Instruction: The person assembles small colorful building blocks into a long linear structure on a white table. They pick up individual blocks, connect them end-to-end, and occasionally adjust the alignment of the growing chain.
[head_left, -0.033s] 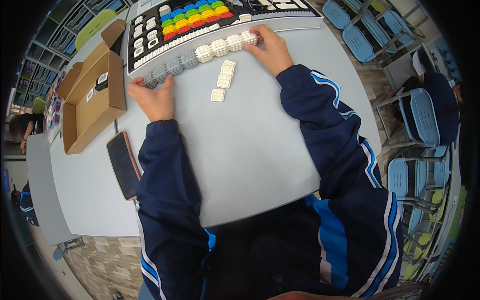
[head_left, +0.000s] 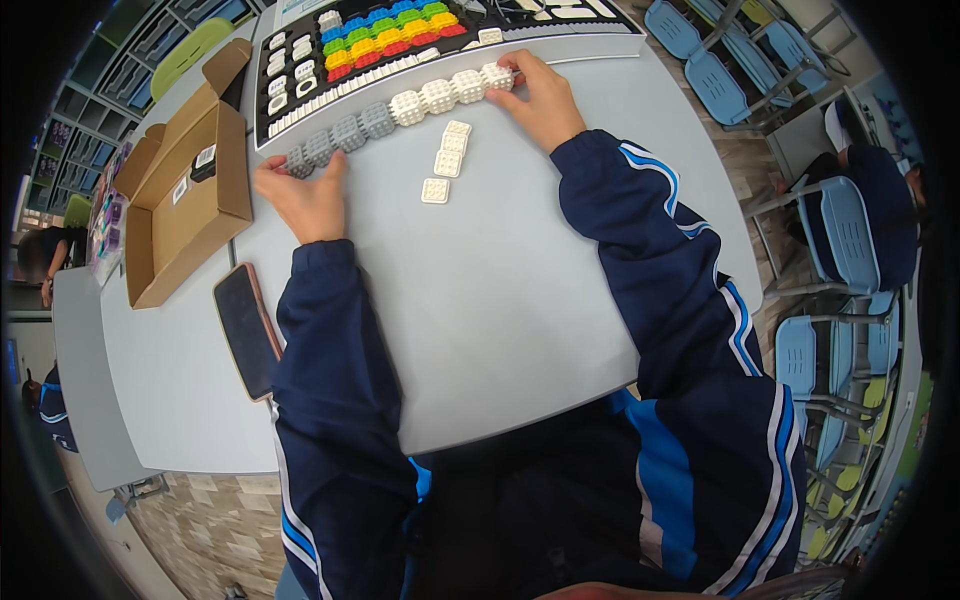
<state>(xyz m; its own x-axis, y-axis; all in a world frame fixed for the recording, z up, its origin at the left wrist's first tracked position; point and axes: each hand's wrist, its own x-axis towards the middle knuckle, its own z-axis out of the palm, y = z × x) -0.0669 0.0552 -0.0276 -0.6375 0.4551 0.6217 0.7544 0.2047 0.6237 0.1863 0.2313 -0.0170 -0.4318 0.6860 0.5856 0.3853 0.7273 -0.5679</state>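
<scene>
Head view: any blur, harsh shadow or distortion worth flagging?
Head view: black fisheye rim fills the corners, and shelves at upper left slant; light on the table looks even, shadows faint; left hand, right hand and block row look sharp, without clear motion blur.

Can't read any text here tbh, the little white label on the box is too small.

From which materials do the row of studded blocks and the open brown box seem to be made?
Studded blocks: probably hard plastic, matte grey and white, judging by their regular, moulded-looking bumps and even colour. Open brown box: most likely cardboard with a dull finish, since its walls are thin and flat, with folding flaps.
</scene>
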